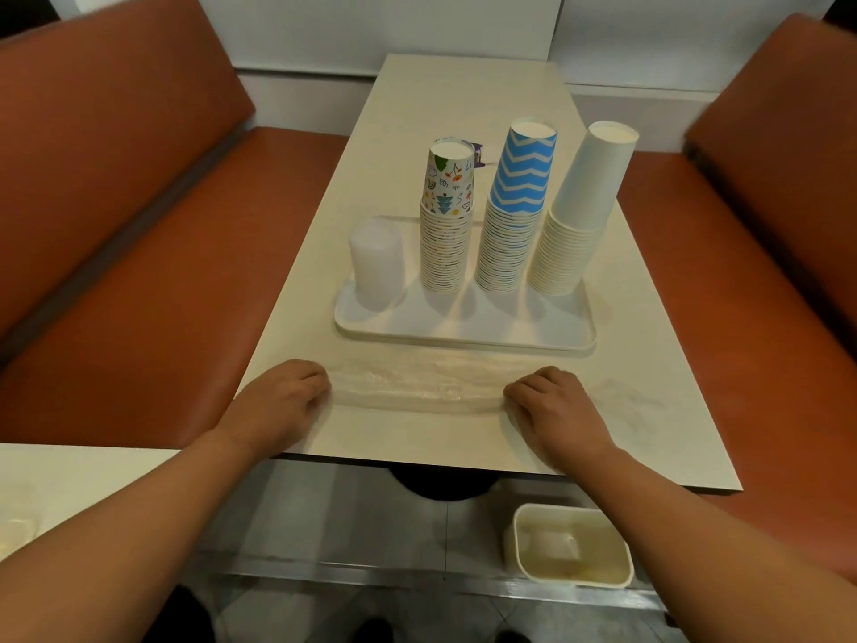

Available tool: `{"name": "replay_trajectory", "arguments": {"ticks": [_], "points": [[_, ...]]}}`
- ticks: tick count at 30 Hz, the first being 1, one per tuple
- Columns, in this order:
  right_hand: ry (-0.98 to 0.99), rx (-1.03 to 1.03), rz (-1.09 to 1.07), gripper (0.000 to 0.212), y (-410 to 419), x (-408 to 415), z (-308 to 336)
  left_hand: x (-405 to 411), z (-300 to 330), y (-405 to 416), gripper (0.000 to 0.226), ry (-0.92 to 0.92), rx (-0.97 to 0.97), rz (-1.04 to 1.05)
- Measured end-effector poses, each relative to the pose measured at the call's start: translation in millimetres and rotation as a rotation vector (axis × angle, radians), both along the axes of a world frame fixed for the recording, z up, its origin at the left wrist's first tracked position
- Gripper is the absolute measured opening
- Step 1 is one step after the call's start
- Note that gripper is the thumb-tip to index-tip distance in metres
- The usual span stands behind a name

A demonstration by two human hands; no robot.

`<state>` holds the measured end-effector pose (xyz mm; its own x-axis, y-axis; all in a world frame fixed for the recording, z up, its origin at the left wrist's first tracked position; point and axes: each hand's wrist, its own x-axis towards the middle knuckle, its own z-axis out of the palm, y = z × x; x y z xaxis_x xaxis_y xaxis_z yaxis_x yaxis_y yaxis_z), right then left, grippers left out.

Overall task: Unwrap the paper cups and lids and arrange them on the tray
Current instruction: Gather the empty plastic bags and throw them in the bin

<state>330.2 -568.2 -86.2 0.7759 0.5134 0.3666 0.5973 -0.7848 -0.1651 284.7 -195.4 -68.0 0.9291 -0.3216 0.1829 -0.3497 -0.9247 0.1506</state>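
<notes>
On the white tray [463,334] stand a stack of translucent lids [375,264] at the left, then a patterned cup stack [447,215], a blue zigzag cup stack [514,206] and a plain white cup stack [579,206], all upside down. In front of the tray a clear plastic wrapper [417,387] lies stretched flat on the table. My left hand [283,401] presses its left end with curled fingers. At the wrapper's right end rests my right hand [556,403], fingers curled the same way.
The cream table [463,104] runs away from me between two orange booth seats [116,225]. A small purple-marked item [480,155] sits behind the cups. More crumpled clear film [635,401] lies at the right. A white bin [572,545] stands on the floor below the table edge.
</notes>
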Motion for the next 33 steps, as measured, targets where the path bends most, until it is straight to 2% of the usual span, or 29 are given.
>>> {"name": "replay_trajectory", "arguments": {"ticks": [5, 7, 9, 12, 16, 19, 21, 22, 25, 26, 29, 31, 33], "points": [[0.054, -0.065, -0.034, 0.027, 5.2, 2.8, 3.4, 8.5, 1.8, -43.6, 0.035, -0.005, 0.125, -0.109], [0.103, -0.076, -0.082, 0.021, 4.9, 4.3, 5.5, 15.9, -0.7, -54.8, 0.033, 0.032, 0.066, -0.045], [0.156, -0.089, -0.136, 0.015, 7.7, 9.4, 10.2, 25.9, 1.0, -57.3, 0.028, 0.166, 0.022, 0.087], [0.293, -0.196, -0.192, 0.018, 16.7, 18.5, 16.0, 40.6, 7.8, -57.6, 0.022, 0.321, 0.037, 0.18], [0.404, -0.273, -0.292, 0.03, 21.5, 30.8, 23.7, 56.5, 9.4, -49.2, 0.038, 0.356, 0.138, 0.236], [0.479, -0.254, -0.411, 0.042, 15.5, 34.6, 25.5, 59.5, 7.4, -42.1, 0.05, 0.358, 0.165, 0.277], [0.431, -0.238, -0.487, 0.043, 11.0, 32.3, 23.8, 59.3, 5.8, -44.4, 0.055, 0.352, 0.163, 0.291], [0.337, -0.212, -0.491, 0.039, 10.2, 29.9, 20.6, 59.1, 5.2, -46.8, 0.056, 0.344, 0.165, 0.289], [0.108, -0.051, -0.302, 0.009, 11.0, 17.4, 4.9, 57.2, 3.6, -51.9, 0.057, 0.324, 0.169, 0.26], [0.101, 0.004, -0.238, 0.009, 11.1, 12.6, -1.8, 57.3, 3.5, -52.2, 0.057, 0.322, 0.162, 0.249], [0.319, 0.09, -0.222, 0.037, 9.3, 1.4, -5.6, 57.2, 3.5, -50.4, 0.057, 0.348, 0.161, 0.23], [0.462, -0.1, -0.259, 0.064, 3.9, -4.4, -1.3, 53.8, 4.2, -44.0, 0.053, 0.324, 0.179, 0.231], [0.524, -0.275, -0.267, 0.08, -1.0, -5.7, 0.8, 48.3, 1.6, -27.5, 0.046, 0.244, 0.195, 0.284]]}}
